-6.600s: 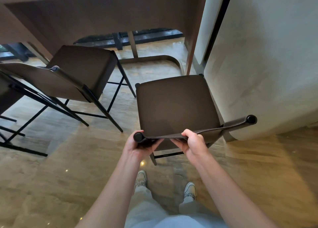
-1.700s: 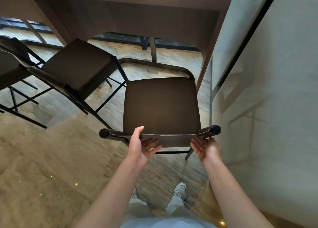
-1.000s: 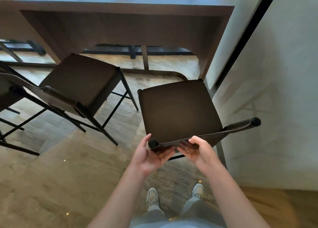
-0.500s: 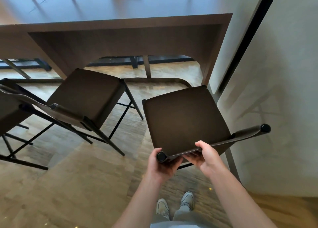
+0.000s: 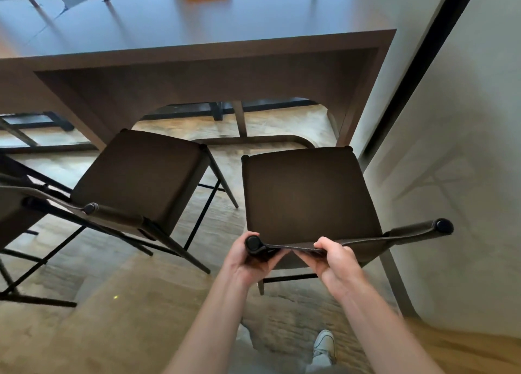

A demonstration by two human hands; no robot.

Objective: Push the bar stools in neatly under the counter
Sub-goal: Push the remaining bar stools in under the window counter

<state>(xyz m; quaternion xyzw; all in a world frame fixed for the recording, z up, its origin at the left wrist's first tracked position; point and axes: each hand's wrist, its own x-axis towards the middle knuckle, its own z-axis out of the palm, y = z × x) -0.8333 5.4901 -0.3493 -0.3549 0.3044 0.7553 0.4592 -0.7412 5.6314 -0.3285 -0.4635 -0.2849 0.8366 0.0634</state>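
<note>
Both hands grip the low backrest of a dark stool (image 5: 307,196): left hand (image 5: 248,261) wraps its left end, right hand (image 5: 335,261) pinches the middle. The stool stands near the counter (image 5: 197,41), beside the right wall (image 5: 465,176). A second stool (image 5: 135,176) stands left. No writing readable.

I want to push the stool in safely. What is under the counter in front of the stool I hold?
Under the counter there is bare wood floor, a thin support post and a curved floor rail. The held stool hides the floor directly beneath its seat.
</note>
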